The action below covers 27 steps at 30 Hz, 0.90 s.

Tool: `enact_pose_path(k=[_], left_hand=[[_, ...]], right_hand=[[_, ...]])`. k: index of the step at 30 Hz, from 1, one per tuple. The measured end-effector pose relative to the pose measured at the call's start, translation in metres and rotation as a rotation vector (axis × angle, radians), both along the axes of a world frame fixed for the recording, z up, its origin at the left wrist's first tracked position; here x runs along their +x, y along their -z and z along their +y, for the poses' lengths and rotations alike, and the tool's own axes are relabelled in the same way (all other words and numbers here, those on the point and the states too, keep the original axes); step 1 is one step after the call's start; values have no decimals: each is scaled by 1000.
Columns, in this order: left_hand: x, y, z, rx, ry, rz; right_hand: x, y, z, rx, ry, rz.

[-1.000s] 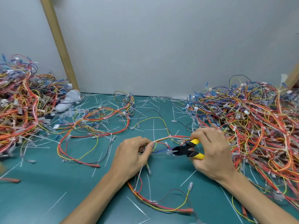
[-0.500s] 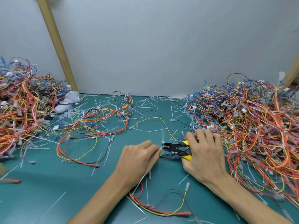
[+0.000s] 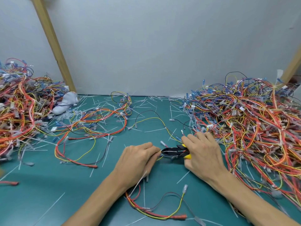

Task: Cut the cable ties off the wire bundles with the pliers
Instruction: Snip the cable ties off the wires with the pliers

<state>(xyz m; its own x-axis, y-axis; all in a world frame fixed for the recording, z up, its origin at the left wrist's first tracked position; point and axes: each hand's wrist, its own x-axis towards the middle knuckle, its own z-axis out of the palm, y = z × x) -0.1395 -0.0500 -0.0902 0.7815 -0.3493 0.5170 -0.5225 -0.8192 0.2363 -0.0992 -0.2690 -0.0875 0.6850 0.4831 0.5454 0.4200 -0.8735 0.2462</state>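
The bundle (image 3: pixel 156 214) in hand is a thin loom of red, yellow and dark wires; it runs from under the left hand (image 3: pixel 138 158) back toward the person and loops across the surface (image 3: pixel 48 196) between the forearms. It looks light and limp, likely to flop and twist unless pinched close to the cut, so the best hold is right beside the tie, where the wires are gathered tight. The tie itself is hidden at the fingertips; such nylon is thin, stiff and slick, and probably springs away when snipped. The wire insulation is soft and would nick easily, so I judge the blades must catch the tie only.

The left hand is clenched on the wires, pinching them just at the tip of the pliers (image 3: pixel 175 152). The right hand (image 3: pixel 203 154) grips the yellow handles, with the black jaws pointing at the left fingertips and nearly closed; whether they bite the tie cannot be told.

Cut ties (image 3: pixel 146 103) litter the surface beyond both hands. A loose harness (image 3: pixel 91 121) lies ahead and left of the left hand, a big heap (image 3: pixel 252 124) just right of the right hand, and another heap (image 3: pixel 17 108) far to the left
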Motion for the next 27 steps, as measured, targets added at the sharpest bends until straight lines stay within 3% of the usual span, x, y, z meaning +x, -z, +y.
enact_pose_path(k=[10,17,27], left_hand=[[4,8,-1,-214,78,308],[4,11,-5,-252,23,315],[7,11,-3,-195,29,288]], right_hand=[[2,0,-6,-36,-82,-35],[5,3,-8,-46,-111,-23],[-1,0,-5,-59,27,347]])
